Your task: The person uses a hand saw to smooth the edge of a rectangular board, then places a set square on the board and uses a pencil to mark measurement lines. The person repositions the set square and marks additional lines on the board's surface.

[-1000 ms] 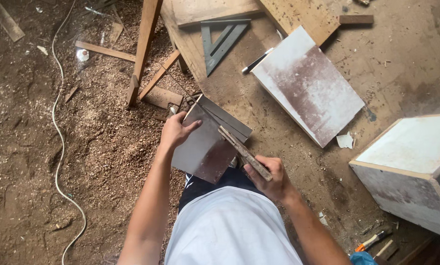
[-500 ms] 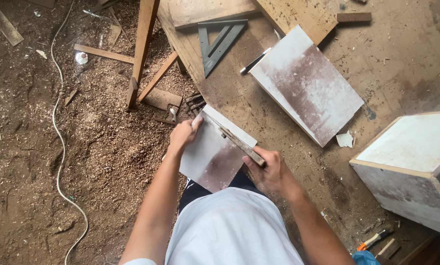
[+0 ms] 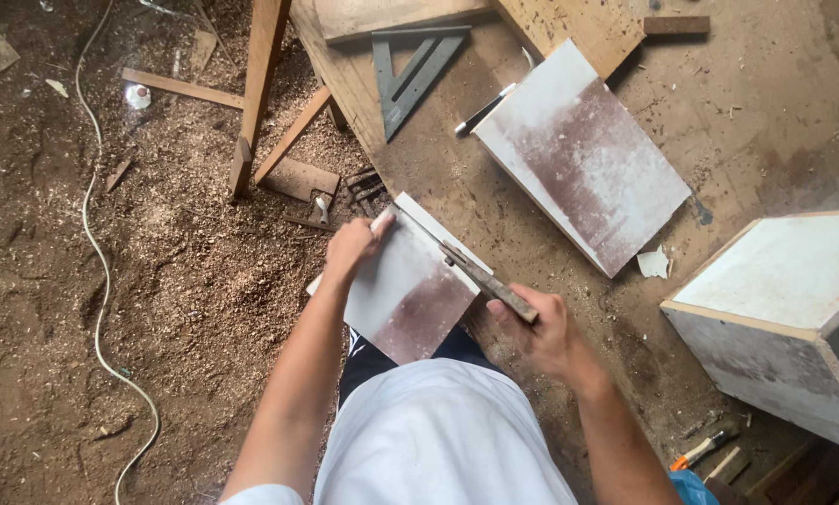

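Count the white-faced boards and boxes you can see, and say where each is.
3: a small panel under the left hand; a larger board on the bench; a box at right. More may lie out of frame.
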